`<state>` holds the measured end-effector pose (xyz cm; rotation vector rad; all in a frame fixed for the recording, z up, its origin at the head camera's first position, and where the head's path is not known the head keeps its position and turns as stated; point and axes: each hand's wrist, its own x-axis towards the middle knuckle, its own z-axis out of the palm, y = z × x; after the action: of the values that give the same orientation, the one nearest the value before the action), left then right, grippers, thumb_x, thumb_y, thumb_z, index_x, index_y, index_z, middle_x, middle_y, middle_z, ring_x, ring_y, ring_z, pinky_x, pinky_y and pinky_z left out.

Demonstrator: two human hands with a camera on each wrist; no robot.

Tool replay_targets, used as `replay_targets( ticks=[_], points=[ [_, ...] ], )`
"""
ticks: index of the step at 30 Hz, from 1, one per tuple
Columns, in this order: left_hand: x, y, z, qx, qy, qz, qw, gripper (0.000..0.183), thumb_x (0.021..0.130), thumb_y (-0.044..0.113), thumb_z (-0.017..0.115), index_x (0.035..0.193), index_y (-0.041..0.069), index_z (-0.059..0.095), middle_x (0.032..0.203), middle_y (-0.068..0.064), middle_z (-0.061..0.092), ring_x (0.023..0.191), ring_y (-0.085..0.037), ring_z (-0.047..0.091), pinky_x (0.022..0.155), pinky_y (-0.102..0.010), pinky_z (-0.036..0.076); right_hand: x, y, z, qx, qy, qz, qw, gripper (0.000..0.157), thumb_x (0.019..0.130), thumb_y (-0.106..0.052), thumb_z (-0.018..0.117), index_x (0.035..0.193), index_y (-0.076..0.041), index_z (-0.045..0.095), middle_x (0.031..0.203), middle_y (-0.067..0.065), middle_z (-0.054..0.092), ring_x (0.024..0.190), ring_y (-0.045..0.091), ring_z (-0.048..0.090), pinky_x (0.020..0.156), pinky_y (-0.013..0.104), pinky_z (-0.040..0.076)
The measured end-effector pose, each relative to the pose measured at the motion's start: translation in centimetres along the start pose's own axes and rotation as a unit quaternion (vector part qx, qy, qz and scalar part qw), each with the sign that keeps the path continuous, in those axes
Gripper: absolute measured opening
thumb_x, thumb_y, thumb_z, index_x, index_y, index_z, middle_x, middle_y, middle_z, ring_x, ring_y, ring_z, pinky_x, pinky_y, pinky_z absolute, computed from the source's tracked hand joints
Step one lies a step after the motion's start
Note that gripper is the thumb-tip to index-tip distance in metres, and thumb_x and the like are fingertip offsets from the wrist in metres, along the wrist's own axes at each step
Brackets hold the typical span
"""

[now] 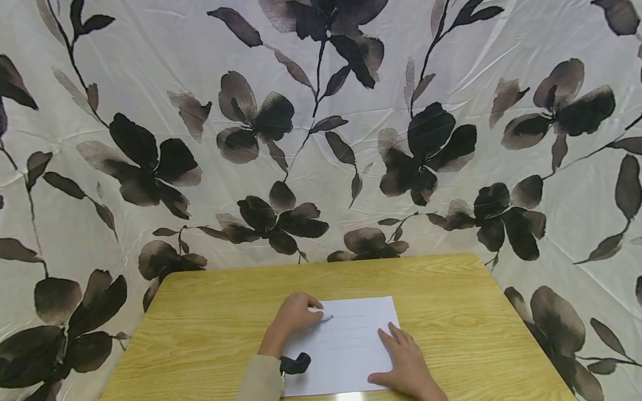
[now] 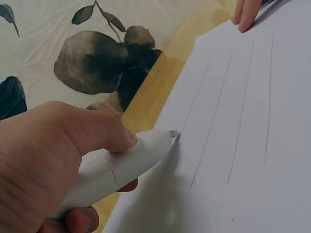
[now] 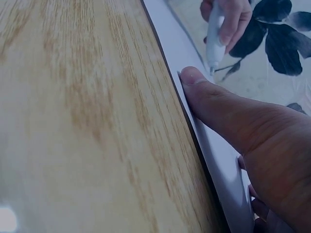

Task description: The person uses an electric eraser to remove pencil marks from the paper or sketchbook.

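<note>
My left hand [image 1: 297, 313] holds a thick white electric eraser [image 2: 138, 155], thumb on top and fingers curled beneath. Its small pale tip meets the end of the outermost of several thin pencil lines [image 2: 212, 116] on a white sheet of paper [image 1: 341, 370]. A short stray mark [image 2: 233, 218] lies below them in the left wrist view. With fingers spread, my right hand [image 1: 406, 362] rests on the sheet's right side. Its thumb [image 3: 209, 94] lies at the paper's near edge in the right wrist view; the other fingers are partly hidden there.
The sheet lies on a yellow wood-grain table [image 1: 225, 301]. Behind and beside the table hangs a pale cloth [image 1: 351, 184] printed with dark flowers. A black wrist device [image 1: 296, 363] on my left wrist hangs over the paper's left side.
</note>
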<state>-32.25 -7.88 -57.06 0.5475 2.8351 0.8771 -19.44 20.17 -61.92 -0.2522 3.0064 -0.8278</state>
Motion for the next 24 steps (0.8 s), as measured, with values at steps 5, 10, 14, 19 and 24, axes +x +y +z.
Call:
replay_targets(
  ticks=[5, 10, 14, 19, 24],
  points=[
    [0.13, 0.10, 0.19, 0.003, -0.007, 0.002, 1.0000, 0.015, 0.080, 0.028, 0.073, 0.089, 0.019, 0.079, 0.091, 0.005, 0.070, 0.087, -0.015, 0.063, 0.075, -0.035, 0.051, -0.05, -0.06, -0.12, 0.002, 0.000, 0.001, 1.000, 0.111, 0.056, -0.077, 0.073, 0.141, -0.009, 0.051, 0.150, 0.020, 0.035, 0.133, 0.042, 0.033, 0.102, 0.064, 0.028],
    [0.05, 0.24, -0.03, 0.008, -0.004, -0.006, 0.9999, 0.013, 0.079, 0.026, 0.073, 0.088, 0.018, 0.079, 0.089, 0.006, 0.069, 0.086, -0.014, 0.062, 0.075, -0.036, 0.051, 0.00, 0.05, -0.04, 0.002, 0.000, 0.000, 1.000, 0.111, 0.056, -0.078, 0.072, 0.141, -0.010, 0.051, 0.150, 0.021, 0.035, 0.133, 0.043, 0.033, 0.102, 0.064, 0.028],
    [0.15, 0.29, 0.03, 0.011, -0.010, -0.007, 0.9999, 0.014, 0.080, 0.028, 0.073, 0.089, 0.020, 0.079, 0.089, 0.007, 0.069, 0.087, -0.013, 0.062, 0.075, -0.035, 0.050, 0.06, 0.26, 0.11, 0.001, 0.002, -0.002, 1.000, 0.111, 0.056, -0.078, 0.072, 0.141, -0.010, 0.051, 0.150, 0.020, 0.035, 0.133, 0.042, 0.033, 0.102, 0.064, 0.027],
    [0.27, 0.40, 0.07, 0.009, -0.013, 0.001, 0.9999, 0.014, 0.080, 0.028, 0.073, 0.089, 0.019, 0.079, 0.090, 0.005, 0.069, 0.087, -0.015, 0.063, 0.075, -0.036, 0.051, 0.08, 0.49, 0.18, -0.001, 0.004, -0.005, 1.000, 0.111, 0.056, -0.078, 0.072, 0.141, -0.010, 0.051, 0.150, 0.020, 0.035, 0.133, 0.042, 0.033, 0.102, 0.064, 0.027],
    [0.17, 0.26, -0.03, 0.013, 0.000, -0.013, 0.9998, 0.013, 0.079, 0.027, 0.073, 0.087, 0.019, 0.079, 0.089, 0.006, 0.068, 0.086, -0.015, 0.062, 0.075, -0.037, 0.050, 0.07, 0.57, 0.13, 0.000, 0.007, -0.009, 1.000, 0.111, 0.057, -0.078, 0.072, 0.141, -0.009, 0.051, 0.149, 0.021, 0.035, 0.133, 0.042, 0.033, 0.102, 0.064, 0.028]
  ],
)
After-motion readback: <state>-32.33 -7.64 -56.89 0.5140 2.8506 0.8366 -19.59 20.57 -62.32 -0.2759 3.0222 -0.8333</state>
